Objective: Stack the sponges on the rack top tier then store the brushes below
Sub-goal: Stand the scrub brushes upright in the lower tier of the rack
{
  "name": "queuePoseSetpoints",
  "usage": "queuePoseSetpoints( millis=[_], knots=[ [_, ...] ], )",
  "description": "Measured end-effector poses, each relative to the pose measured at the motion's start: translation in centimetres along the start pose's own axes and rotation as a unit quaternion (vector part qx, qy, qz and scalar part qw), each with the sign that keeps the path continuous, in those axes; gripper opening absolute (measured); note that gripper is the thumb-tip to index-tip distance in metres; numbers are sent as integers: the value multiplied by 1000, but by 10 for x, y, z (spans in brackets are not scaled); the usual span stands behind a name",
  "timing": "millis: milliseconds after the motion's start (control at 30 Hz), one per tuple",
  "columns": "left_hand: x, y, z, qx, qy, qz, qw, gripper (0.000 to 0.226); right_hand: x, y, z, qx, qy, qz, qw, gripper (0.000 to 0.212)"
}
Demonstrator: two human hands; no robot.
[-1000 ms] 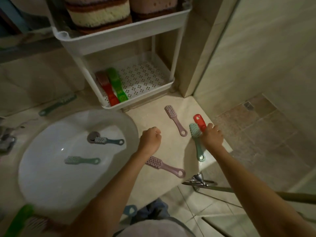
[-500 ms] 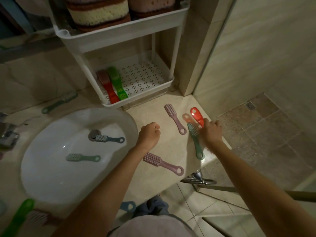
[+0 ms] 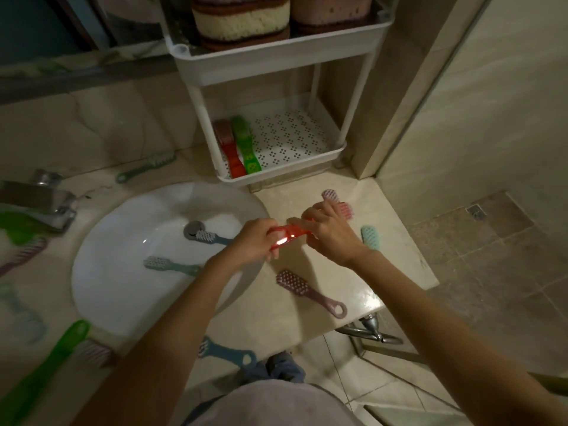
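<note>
Both hands hold one red brush (image 3: 289, 236) above the counter, just right of the sink. My left hand (image 3: 253, 242) grips its handle end and my right hand (image 3: 330, 233) pinches the other end. On the white rack (image 3: 276, 176), the lower tier holds a red brush (image 3: 231, 153) and a green brush (image 3: 246, 149). Sponges (image 3: 242, 23) are stacked on the top tier. Loose on the counter lie a pink brush (image 3: 330, 195) behind my right hand, a teal brush (image 3: 368, 238) and a mauve brush (image 3: 307, 290).
Two brushes (image 3: 172, 265) lie in the white sink (image 3: 101, 272). A blue brush (image 3: 227, 353) and a green brush (image 3: 46, 364) lie at the front, a grey-green brush (image 3: 147, 167) at the back. A faucet (image 3: 40, 198) stands left. The counter edge drops to shower floor (image 3: 476, 256) on the right.
My right hand lifted the red brush off the counter and brought it left. My left hand opened from a fist and took hold of its handle end.
</note>
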State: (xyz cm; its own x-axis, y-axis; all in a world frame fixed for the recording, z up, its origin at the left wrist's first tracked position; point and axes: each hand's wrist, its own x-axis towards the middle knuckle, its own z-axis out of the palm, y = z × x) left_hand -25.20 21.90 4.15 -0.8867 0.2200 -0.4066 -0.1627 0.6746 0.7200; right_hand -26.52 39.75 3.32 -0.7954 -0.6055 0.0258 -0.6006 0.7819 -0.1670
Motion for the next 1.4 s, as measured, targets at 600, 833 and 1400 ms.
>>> queuePoseSetpoints(
  millis=[600, 833, 1400],
  knots=[
    [-212, -163, -19, -451, 501, -219, 705, 18, 74, -259, 82, 197, -207, -214, 934, 39],
    [-277, -207, -30, -451, 606, -298, 583, 23, 107, -372, 99, 100, -264, -328, 902, 44],
    [-312, -243, -50, -445, 727, -265, 450, 18, 147, -447, 136, -85, -238, -347, 903, 39]
  ],
)
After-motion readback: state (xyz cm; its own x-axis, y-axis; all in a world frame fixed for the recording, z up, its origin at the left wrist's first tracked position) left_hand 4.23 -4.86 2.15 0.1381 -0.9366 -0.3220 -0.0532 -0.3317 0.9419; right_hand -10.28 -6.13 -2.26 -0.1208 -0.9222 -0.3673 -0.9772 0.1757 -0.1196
